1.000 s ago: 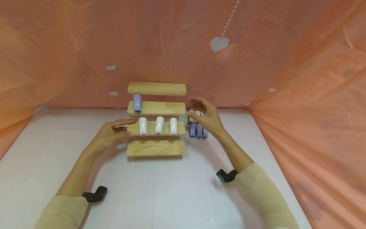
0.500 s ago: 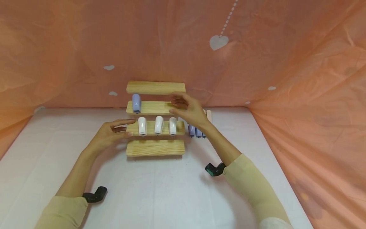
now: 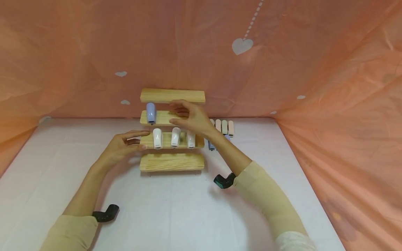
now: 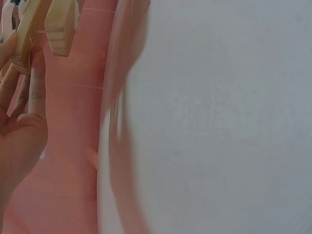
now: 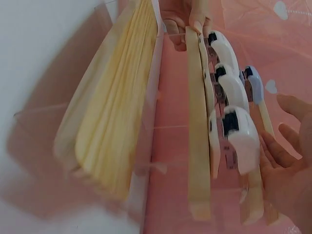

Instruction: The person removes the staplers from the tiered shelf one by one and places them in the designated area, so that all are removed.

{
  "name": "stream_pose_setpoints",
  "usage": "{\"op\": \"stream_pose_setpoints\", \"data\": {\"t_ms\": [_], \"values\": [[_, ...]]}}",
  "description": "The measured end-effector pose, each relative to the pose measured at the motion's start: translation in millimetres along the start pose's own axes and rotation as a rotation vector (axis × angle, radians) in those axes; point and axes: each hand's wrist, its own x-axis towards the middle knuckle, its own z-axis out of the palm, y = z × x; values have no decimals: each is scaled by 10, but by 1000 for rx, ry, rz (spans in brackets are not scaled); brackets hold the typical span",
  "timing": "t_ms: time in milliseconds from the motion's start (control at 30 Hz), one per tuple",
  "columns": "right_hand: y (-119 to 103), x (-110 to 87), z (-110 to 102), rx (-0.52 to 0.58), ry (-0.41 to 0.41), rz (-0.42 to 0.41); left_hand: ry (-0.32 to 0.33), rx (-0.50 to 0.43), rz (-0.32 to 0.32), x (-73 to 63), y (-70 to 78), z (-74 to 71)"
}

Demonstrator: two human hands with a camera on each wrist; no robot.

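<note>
My left hand [image 3: 120,150] pinches the left end of the third board of a tiered wooden rack [image 3: 172,163], thumb and fingers at its edges. On that board stand three white staplers [image 3: 175,137]. A lilac stapler [image 3: 151,113] sits at the left of the board above. In front of that board's right half is my right hand [image 3: 191,116], fingers loosely bent and apart. No object shows in this hand [image 5: 285,156] in the right wrist view, where its fingertips come right up to the boards. The left wrist view shows the gripped board end [image 4: 27,39] between thumb and fingers.
Right of the rack, several pastel staplers [image 3: 224,127] stand in a row, with lilac staplers [image 3: 211,144] in front, partly hidden by my right forearm. A white-covered table [image 3: 176,209] bears the rack. Behind hangs an orange-pink cloth [image 3: 267,69] with hearts.
My right hand has moved left from above the staplers beside the rack to the front of the second board. My left hand has stayed at the board's end. The staplers have not moved.
</note>
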Motion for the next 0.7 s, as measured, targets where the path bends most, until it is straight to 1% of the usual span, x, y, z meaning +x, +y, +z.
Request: {"op": "stream_pose_setpoints", "data": {"t_ms": [167, 333, 567, 700], "values": [[7, 83, 92, -13, -19, 17, -5, -1, -10, 1, 9, -6], [-24, 154, 181, -63, -36, 7, -6, -11, -2, 2, 15, -3], [-102, 252, 311, -125, -50, 78, -11, -33, -9, -6, 24, 0], [-136, 290, 379, -186, -42, 118, -11, -36, 5, -17, 25, -7]]}}
